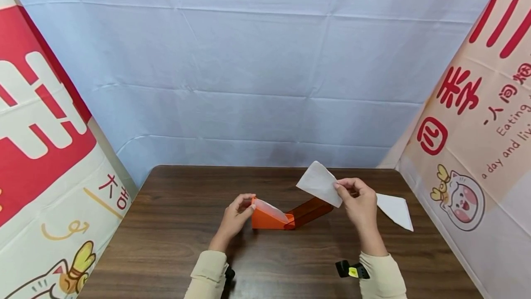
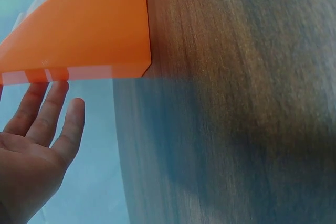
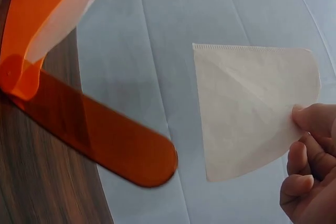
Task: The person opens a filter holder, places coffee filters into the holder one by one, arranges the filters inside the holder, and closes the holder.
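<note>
On the table stands an orange coffee filter holder [image 1: 265,220], a wedge-shaped box with white filters [image 3: 68,30] inside. Its translucent orange-brown lid [image 3: 110,135] is swung out to the right. My left hand [image 1: 235,218] grips the tall left end of the holder by thumb and fingers. In the left wrist view, fingertips of the left hand [image 2: 42,140] meet the holder's back wall and the thumb is hidden. With thumb and fingertips, my right hand [image 1: 360,202] pinches a single white paper coffee filter [image 3: 252,108] by its edge, raised above the lid. The filter has a crimped seam.
More white filter paper [image 1: 396,211] lies on the brown wooden table [image 1: 178,234], to the right behind the right wrist. A pale cloth backdrop [image 1: 249,68] hangs behind the table, with printed cloths at both sides.
</note>
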`<state>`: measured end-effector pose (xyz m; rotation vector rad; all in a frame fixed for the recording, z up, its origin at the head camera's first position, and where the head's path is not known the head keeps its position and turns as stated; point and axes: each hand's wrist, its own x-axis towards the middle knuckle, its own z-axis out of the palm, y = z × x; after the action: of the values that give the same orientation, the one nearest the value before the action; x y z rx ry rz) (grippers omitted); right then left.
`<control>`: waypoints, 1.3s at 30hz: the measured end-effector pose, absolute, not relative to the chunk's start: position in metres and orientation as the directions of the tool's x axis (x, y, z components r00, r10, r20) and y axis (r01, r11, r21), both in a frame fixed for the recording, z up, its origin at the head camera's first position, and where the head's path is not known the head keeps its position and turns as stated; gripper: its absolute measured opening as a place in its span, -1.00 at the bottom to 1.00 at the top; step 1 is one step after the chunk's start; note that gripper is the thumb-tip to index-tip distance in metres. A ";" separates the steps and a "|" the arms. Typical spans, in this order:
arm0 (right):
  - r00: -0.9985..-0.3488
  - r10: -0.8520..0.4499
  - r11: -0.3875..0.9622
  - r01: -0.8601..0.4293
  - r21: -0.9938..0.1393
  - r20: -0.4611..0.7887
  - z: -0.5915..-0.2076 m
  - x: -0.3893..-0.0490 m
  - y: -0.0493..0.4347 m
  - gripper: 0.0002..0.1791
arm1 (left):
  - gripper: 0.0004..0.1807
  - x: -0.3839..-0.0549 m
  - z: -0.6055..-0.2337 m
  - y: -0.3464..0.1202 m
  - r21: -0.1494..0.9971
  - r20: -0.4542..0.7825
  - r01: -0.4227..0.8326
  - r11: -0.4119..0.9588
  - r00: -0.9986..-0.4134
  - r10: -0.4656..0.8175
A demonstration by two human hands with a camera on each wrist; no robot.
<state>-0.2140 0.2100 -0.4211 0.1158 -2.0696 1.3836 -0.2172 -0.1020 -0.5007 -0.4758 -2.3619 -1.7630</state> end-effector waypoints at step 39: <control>-0.858 0.046 0.528 -0.413 -0.742 0.511 -0.462 -0.232 0.153 -0.93 | -0.66 -0.217 -0.502 -0.101 0.914 0.308 0.334 0.232 -0.941 0.140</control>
<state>-0.2320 0.1531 -0.4624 0.2986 -2.2947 1.2934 -0.2167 -0.1013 -0.5020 -0.4542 -2.3343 -1.7962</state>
